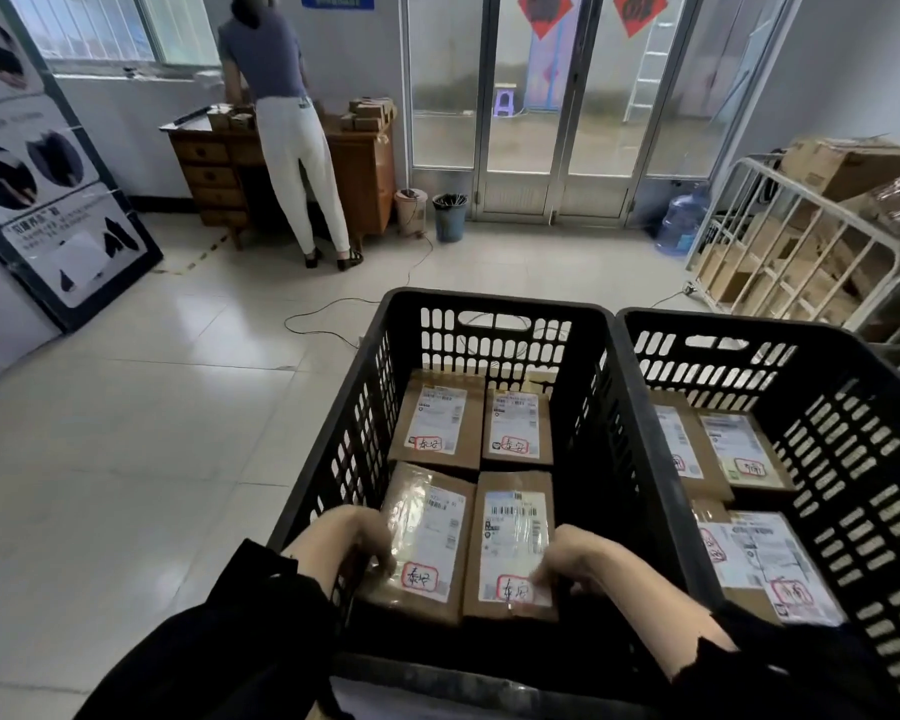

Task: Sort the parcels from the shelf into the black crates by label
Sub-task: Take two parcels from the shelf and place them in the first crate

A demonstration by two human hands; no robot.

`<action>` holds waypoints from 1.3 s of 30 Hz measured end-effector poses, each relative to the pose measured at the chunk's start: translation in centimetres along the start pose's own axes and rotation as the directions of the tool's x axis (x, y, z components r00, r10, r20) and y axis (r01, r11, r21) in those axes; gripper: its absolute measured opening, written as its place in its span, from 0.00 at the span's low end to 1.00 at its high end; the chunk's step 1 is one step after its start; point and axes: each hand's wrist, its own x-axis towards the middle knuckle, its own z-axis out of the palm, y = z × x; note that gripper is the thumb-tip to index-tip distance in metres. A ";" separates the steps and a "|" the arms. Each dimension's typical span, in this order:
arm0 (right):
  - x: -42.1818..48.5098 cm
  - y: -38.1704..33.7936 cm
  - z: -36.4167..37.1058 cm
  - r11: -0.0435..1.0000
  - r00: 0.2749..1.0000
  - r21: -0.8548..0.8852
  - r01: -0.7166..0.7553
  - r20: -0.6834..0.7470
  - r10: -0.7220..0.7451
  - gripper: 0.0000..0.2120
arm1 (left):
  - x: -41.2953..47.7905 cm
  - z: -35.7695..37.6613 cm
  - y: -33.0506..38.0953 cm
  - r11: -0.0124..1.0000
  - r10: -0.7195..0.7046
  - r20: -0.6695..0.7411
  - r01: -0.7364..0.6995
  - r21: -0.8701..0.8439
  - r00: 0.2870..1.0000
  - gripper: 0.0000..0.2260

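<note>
Two black slotted crates stand side by side below me. The left crate (494, 324) holds several brown cardboard parcels with white labels and red-circled handwriting. My left hand (357, 537) grips the near-left parcel (430, 532) at its left edge. My right hand (567, 561) holds the near-right parcel (513, 543) at its lower right corner. Both parcels lie flat inside the crate. The right crate (707, 350) holds several similar labelled parcels (733, 449). No shelf is in view.
A person (287, 122) stands with their back to me at a wooden desk (214, 174) stacked with small boxes. A cable (333, 314) trails over the tiled floor. A white metal cart (780, 236) of cardboard boxes stands at right. Bins (448, 215) and a water jug (684, 218) sit by the glass doors.
</note>
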 end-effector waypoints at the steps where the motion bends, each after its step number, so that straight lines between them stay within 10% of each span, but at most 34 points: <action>1: 0.3 -0.1 -0.1 1.000 0.999 0.026 0.013 -0.035 -0.012 0.15 | 0.2 -0.1 0.0 1.000 0.001 -0.023 -0.002 -0.010 1.000 0.03; 25: 3.8 -0.3 -0.1 0.996 0.998 0.071 0.051 -0.037 -0.048 0.21 | 0.5 0.7 0.0 0.899 0.325 -0.208 -0.234 0.370 0.923 0.36; 31: 1.1 -1.1 0.0 0.855 0.927 -0.483 0.187 -0.202 -0.316 0.43 | 0.3 0.4 0.2 0.814 0.417 -0.197 -0.268 0.515 0.888 0.44; 39: 1.0 -1.5 1.0 0.616 0.887 -0.723 0.313 -0.011 -0.463 0.36 | 0.1 1.0 0.6 0.597 0.437 -0.132 -0.177 0.782 0.890 0.40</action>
